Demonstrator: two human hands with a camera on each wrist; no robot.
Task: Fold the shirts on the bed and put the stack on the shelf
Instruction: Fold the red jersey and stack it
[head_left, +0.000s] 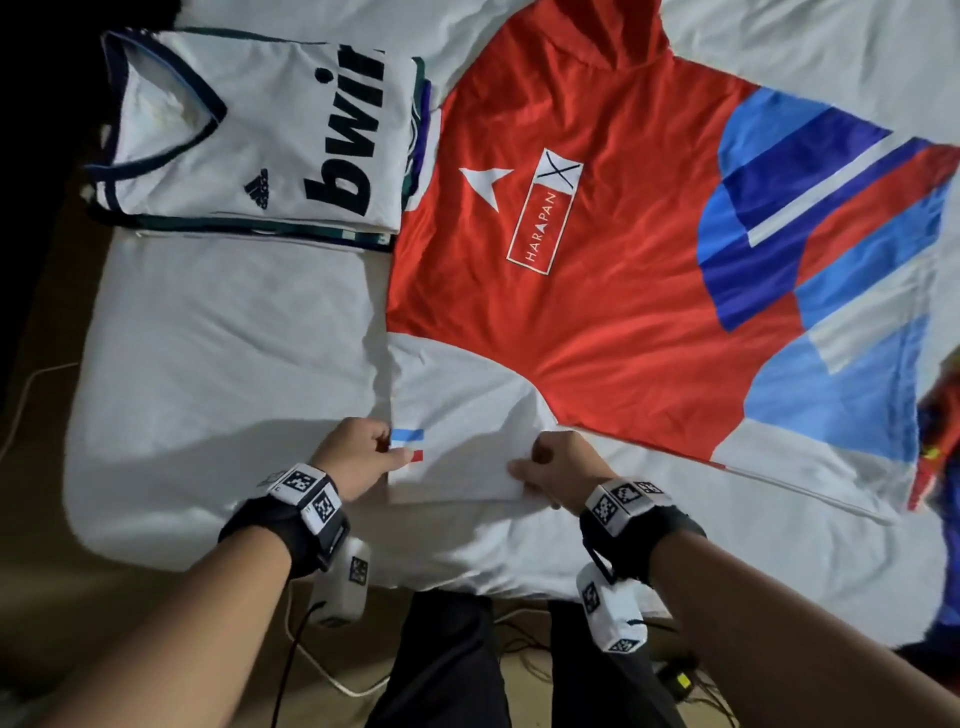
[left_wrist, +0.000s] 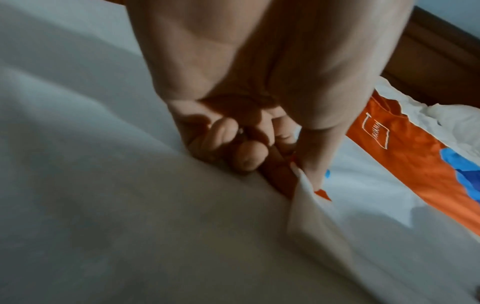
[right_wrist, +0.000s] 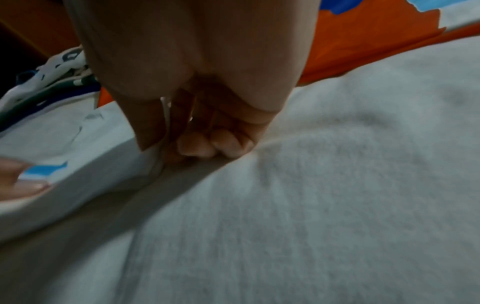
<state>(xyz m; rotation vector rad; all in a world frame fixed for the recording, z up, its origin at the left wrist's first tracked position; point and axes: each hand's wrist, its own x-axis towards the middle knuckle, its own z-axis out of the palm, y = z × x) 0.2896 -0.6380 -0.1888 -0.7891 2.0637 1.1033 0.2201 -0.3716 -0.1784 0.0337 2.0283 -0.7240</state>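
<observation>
We judge the red shirt (head_left: 597, 270) light, thin and limp, probably a little slick, so it is best taken by pinching edges and corners, never the middle. We have it so: our left hand (head_left: 358, 457) pinches the white sleeve (head_left: 457, 457) at its left edge by the blue and red stripes, thumb on top, and our right hand (head_left: 556, 467) pinches its right corner likewise. The shirt lies flat across the bed (head_left: 223, 389), red with blue and white blocks at three o'clock. At ten o'clock rests the folded white jersey (head_left: 249, 135), dark-trimmed.
</observation>
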